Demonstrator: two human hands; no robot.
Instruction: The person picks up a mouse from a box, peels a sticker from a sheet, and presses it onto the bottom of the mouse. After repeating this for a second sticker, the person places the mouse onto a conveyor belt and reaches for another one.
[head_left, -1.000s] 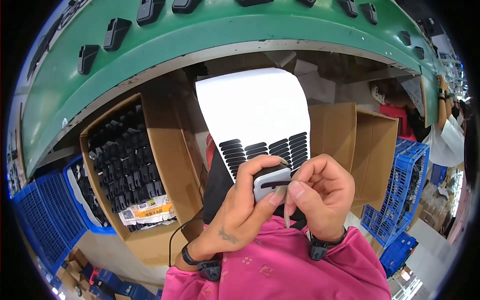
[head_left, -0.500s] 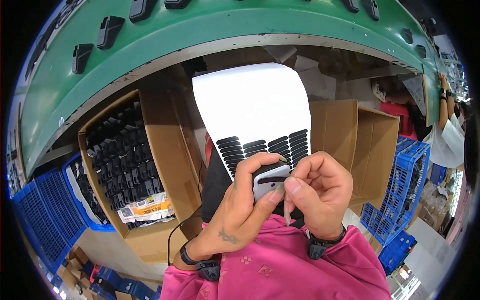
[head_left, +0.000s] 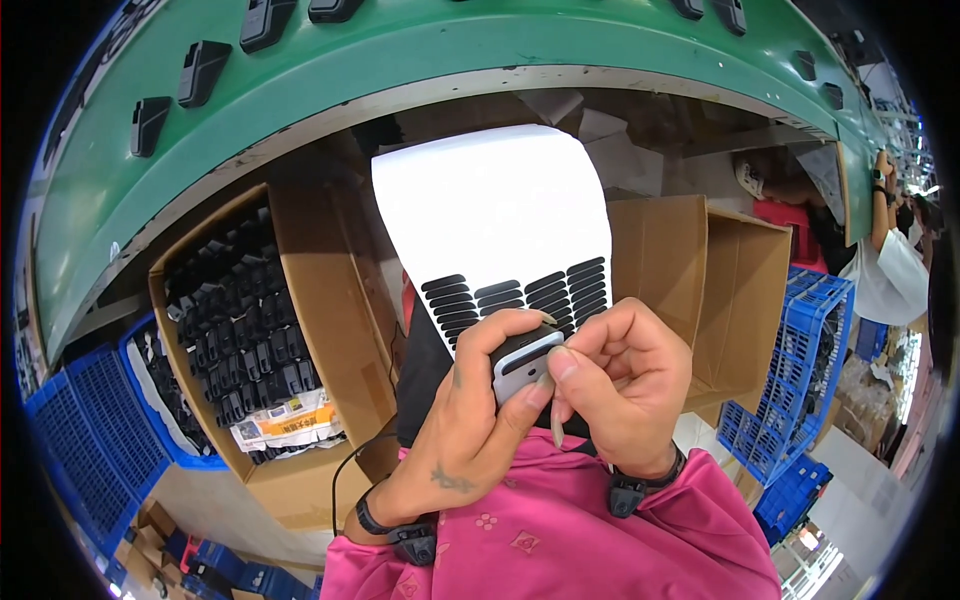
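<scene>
My left hand [head_left: 465,420] is closed round a small black device [head_left: 512,343] with a light grey end face [head_left: 520,376]. A long dark oval strip [head_left: 530,350] lies along that face, and a small dark dot sits below it. My right hand [head_left: 630,390] is closed in a pinch, its thumb and forefinger at the right end of the strip. Whatever lies between those fingertips is hidden. Just beyond my hands, a white sheet [head_left: 490,205] rests over my lap, its near part bearing several columns of black oval stickers [head_left: 500,295].
To the left, an open carton [head_left: 320,290] holds rows of black devices [head_left: 245,345]. Another open cardboard box [head_left: 660,260] and a blue crate [head_left: 790,380] stand to the right. Across the far side runs a green bench [head_left: 420,70] with black devices on it. Another person's arm [head_left: 880,205] shows far right.
My hands and the device have shifted slightly left, and the device has tilted, so its grey face shows at another angle. The grip of both hands looks the same.
</scene>
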